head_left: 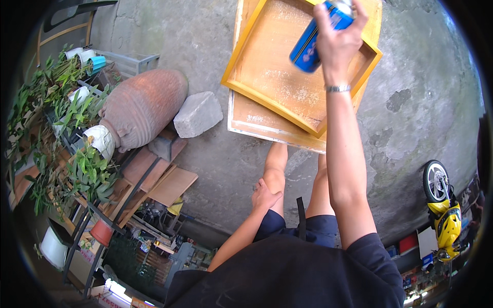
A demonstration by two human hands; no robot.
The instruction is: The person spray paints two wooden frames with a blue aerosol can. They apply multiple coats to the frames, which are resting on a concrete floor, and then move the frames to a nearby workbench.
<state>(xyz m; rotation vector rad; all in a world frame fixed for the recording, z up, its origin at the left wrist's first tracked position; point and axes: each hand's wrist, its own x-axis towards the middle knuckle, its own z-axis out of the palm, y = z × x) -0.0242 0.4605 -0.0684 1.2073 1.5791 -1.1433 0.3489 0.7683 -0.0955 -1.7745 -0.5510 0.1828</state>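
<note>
A blue spray can [309,50] is gripped in my right hand [340,38], tilted, with its silver top end near my fingertips. It hangs over a shallow wooden tray [275,100] with a raised yellow-painted rim; pale specks mark the tray's bottom. The tray lies turned at an angle on a larger wooden board [257,120] with a whitish edge. My left hand [265,195] rests on my left knee, its fingers curled around it. A metal watch band [338,88] circles my right wrist.
On the left a big clay jar [146,102] lies on its side next to a concrete block [198,114]. Potted plants [95,172] and planks [173,186] crowd beyond them. A yellow motorbike [448,228] stands at the right. Rough concrete floor [411,133] surrounds the tray.
</note>
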